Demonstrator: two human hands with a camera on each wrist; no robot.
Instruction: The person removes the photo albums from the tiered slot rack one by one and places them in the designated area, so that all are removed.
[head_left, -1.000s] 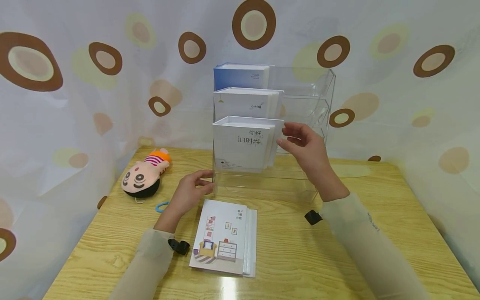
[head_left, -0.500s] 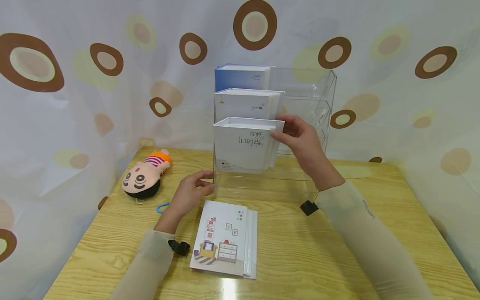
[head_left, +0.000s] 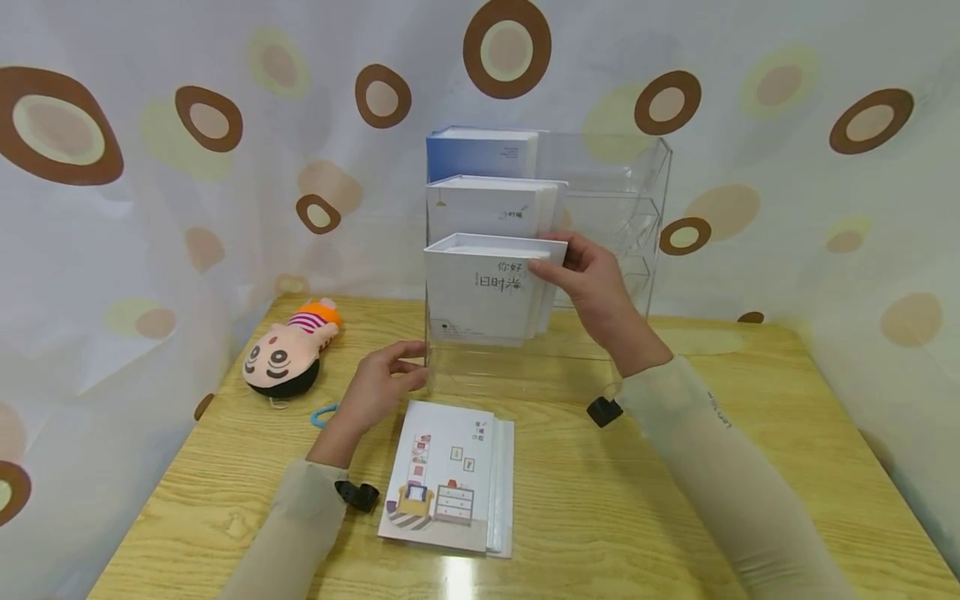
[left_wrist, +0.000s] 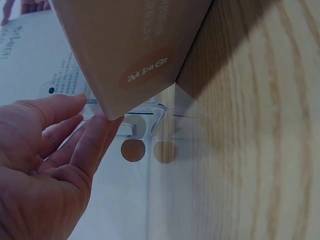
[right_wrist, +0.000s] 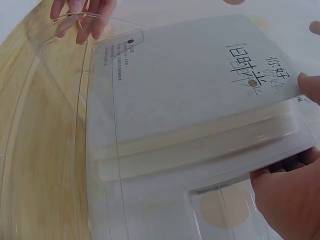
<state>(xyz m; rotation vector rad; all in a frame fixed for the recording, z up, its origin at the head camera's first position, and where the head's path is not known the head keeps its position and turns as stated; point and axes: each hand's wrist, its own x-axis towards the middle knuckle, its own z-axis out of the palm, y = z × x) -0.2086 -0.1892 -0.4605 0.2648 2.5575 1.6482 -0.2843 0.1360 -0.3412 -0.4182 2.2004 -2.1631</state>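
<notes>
A clear plastic rack (head_left: 517,375) stands on the table. White books rest in its tiers. My right hand (head_left: 600,292) pinches the right edge of the front book (head_left: 480,304), thumb on its cover and fingers behind. In the right wrist view, this book (right_wrist: 170,85) shows black lettering and stands tilted in the rack. At the rack's lower left side, my left hand (head_left: 378,387) grips the edge between thumb and fingers. The left wrist view shows this left hand (left_wrist: 50,155) close to the shadowed corner of a printed cover (left_wrist: 125,45).
Behind the front book stand a white middle book (head_left: 480,208) and a blue-and-white rear book (head_left: 476,158). Another book (head_left: 442,442) with a furniture drawing lies before the rack. A plush doll (head_left: 288,354) and a blue ring (head_left: 324,415) lie at left on the wooden table (head_left: 600,517).
My right hand has moved left from beside the front book and now pinches its right edge. The left hand and the books have stayed in place.
</notes>
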